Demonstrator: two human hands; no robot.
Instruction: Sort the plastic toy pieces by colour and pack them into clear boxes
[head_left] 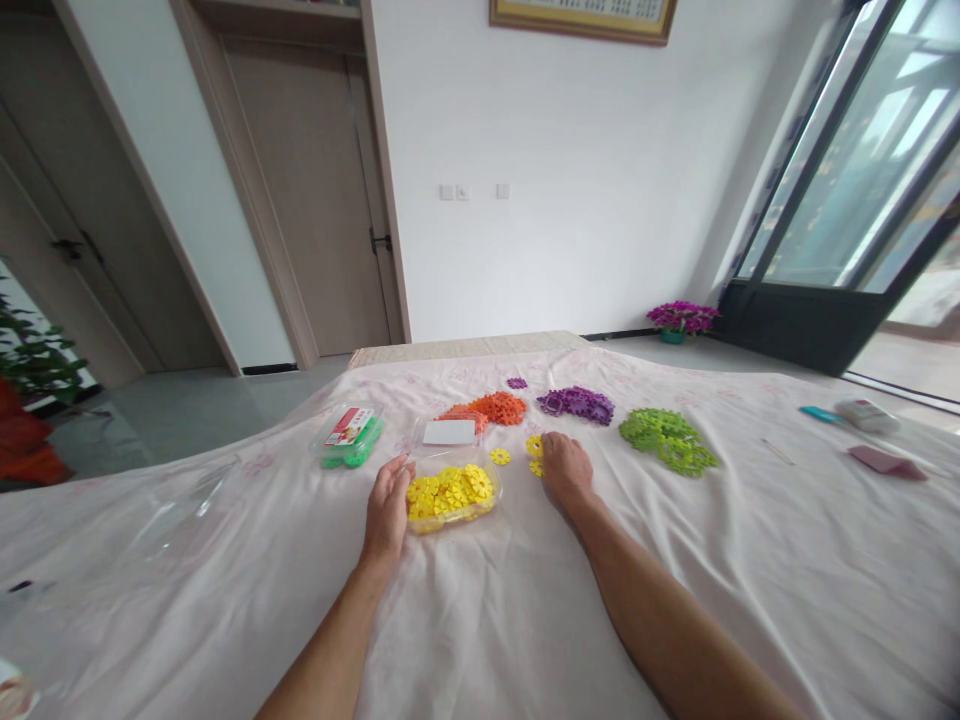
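Left hand, fingers partly curled, touches left side of clear tub heaped with yellow pieces. Right hand bent down at loose yellow discs; either grip unclear. Pressing rim might tip tub, spilling contents.

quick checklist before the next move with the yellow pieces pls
1. Lid off the mouth of the front tub: ok, it stands open behind.
2. Left hand at that tub: ok, it is at its left side.
3. Right hand at loose yellow pieces: ok.
4. Right hand gripping a piece: cannot tell, fingertips hidden.
5. All yellow pieces inside the tub: not ok, some lie on the cloth.
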